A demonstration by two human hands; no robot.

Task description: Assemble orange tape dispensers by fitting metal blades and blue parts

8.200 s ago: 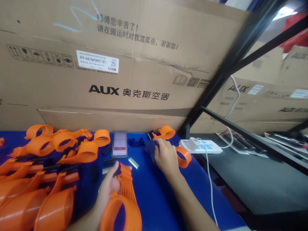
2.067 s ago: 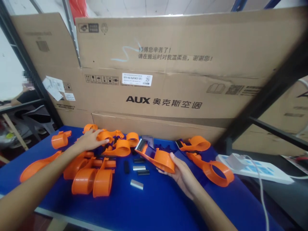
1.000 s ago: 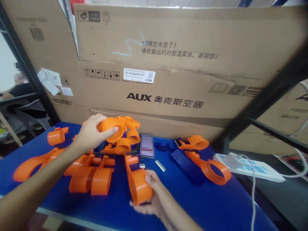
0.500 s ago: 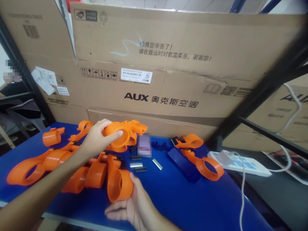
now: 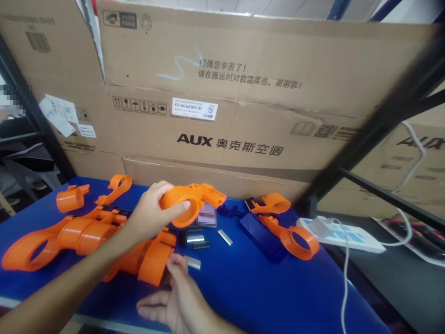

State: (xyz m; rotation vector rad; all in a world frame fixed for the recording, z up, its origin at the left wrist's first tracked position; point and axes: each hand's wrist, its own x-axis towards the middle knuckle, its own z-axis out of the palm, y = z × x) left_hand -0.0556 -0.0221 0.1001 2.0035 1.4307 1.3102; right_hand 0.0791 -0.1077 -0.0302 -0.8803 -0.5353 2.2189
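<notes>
My left hand (image 5: 156,204) is closed around an orange plastic ring with a flat arm (image 5: 208,195), raised above the blue tabletop (image 5: 250,287). Its thumb lies across the ring. At the front, my right hand (image 5: 184,292) is open, fingers stretched out and thumb up, against the right side of an orange ring part (image 5: 156,262). Whether the thumb presses on it I cannot tell. That part ends a row of similar orange ring parts (image 5: 69,232), partly hidden behind my left forearm. Small silver and black strips (image 5: 225,237) lie beyond my right hand.
Behind the table stands a large cardboard box (image 5: 229,125). Two more orange ring parts (image 5: 301,242) lie at right beside a dark blue tray (image 5: 262,236). A phone-like device (image 5: 207,218) lies mid-table. A white power strip (image 5: 361,239) with a cable is at the right edge.
My left hand has moved right with its orange ring part. My right hand has shifted left, and the front orange part has moved left against the row, uncovering a silver strip.
</notes>
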